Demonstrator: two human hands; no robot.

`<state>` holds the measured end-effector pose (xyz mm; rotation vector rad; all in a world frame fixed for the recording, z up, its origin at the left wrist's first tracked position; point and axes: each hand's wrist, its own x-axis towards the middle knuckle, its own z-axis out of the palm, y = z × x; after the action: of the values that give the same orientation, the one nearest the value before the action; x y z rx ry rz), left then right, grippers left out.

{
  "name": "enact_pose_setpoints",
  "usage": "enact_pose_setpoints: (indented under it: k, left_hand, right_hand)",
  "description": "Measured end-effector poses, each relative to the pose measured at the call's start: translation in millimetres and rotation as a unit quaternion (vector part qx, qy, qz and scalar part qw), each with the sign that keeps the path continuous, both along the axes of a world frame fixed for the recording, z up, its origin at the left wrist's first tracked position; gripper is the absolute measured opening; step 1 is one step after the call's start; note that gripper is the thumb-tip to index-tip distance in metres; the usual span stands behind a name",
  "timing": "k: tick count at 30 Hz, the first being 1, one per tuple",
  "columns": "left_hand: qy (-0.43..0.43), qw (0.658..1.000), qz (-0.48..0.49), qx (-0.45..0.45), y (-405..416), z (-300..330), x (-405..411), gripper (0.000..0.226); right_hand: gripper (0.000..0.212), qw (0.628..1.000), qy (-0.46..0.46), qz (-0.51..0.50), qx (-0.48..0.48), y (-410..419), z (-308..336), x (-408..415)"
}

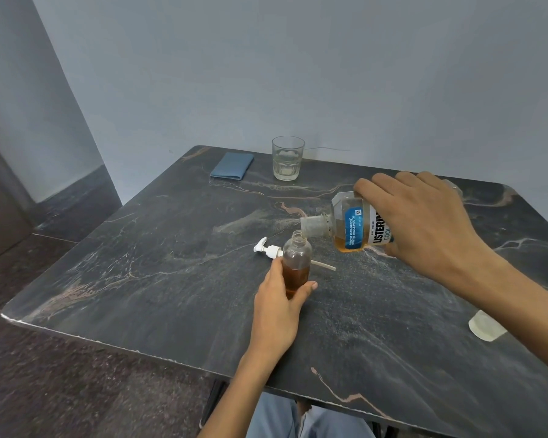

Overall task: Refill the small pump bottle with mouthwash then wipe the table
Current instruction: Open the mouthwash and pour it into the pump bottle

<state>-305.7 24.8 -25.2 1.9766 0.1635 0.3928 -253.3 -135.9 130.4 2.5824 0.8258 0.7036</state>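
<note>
Nearest item: clear cap (485,327), lying loose at the right of the dark marbled surface (140,279); judged to belong to the large bottle.

Left hand (279,308): fingers and thumb curled round the lower body of the small pump bottle (296,263), which stands upright on the surface near its centre, neck open, amber liquid to roughly half height.

Pump head (268,249): off, lying just behind the small bottle, its dip tube showing to the right.

Right hand (421,222): closed over the mouthwash bottle (358,227), tipped on its side, open spout at the small bottle's mouth. No stream can be made out.

Far edge: folded blue cloth (232,166), untouched; glass tumbler (288,158) beside it.

Status, as judged: refill under way, about half done. Left: topping up, refitting pump, recapping, wiping.
</note>
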Motion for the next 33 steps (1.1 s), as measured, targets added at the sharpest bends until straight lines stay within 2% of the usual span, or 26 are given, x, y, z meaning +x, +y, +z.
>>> enact_pose_setpoints:
  k: [8,16,22,33]
  left_hand:
    - [-0.002,1.0,-0.003,-0.001,0.3,-0.1,-0.1,0.042]
    - [0.003,1.0,-0.004,-0.001,0.5,1.1,0.0,0.048]
    - [-0.002,1.0,-0.001,0.001,-0.1,1.0,-0.4,0.042]
    - [0.002,1.0,-0.001,0.004,-0.4,2.7,-0.9,0.049]
  right_hand:
    - [0.072,1.0,0.0,0.006,0.006,-0.4,-0.4,0.1]
    - [0.076,1.0,-0.003,0.004,0.001,-0.2,-0.9,1.7]
    - [0.077,1.0,-0.008,0.005,0.007,-0.6,-1.3,1.6]
    - [0.079,1.0,-0.01,0.008,0.01,-0.5,-0.8,2.5]
